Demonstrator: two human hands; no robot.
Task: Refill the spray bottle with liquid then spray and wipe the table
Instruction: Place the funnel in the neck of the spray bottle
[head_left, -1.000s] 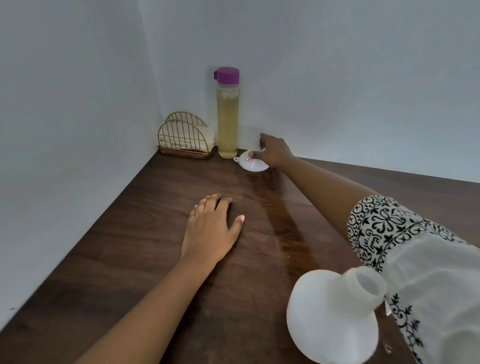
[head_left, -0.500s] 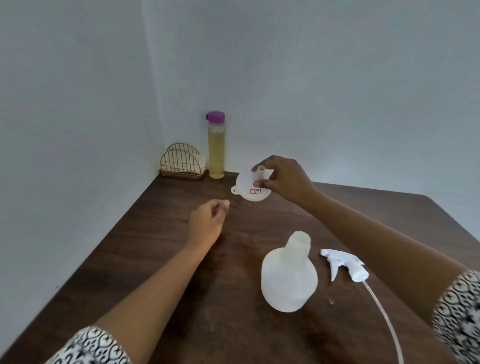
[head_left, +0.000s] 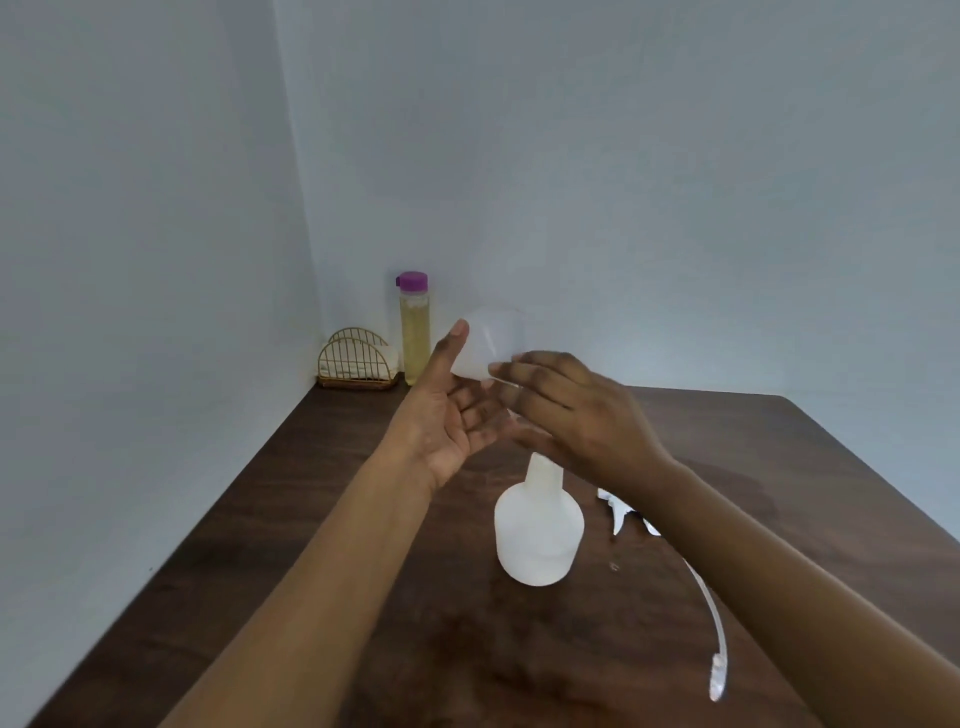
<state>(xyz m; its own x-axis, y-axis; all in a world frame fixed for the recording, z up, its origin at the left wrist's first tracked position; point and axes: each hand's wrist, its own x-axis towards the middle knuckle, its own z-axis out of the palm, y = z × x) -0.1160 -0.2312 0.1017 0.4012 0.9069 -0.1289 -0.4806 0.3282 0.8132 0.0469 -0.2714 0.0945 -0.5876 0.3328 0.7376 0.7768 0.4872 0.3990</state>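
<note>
Above the uncapped bottle (head_left: 540, 525) on the table (head_left: 291, 493), the right hand (head_left: 576, 415) pinches the funnel (head_left: 491, 340) and the left hand (head_left: 447, 421) lies open against it — a fumbled swap could drop it, or a missed neck tip the bottle.

The table (head_left: 291, 545) gives passage at near left; spray bottle (head_left: 537, 525) and sprayer tube (head_left: 712, 608) obstruct centre-right, tall bottle (head_left: 414, 335) and holder (head_left: 356, 364) far-left.
</note>
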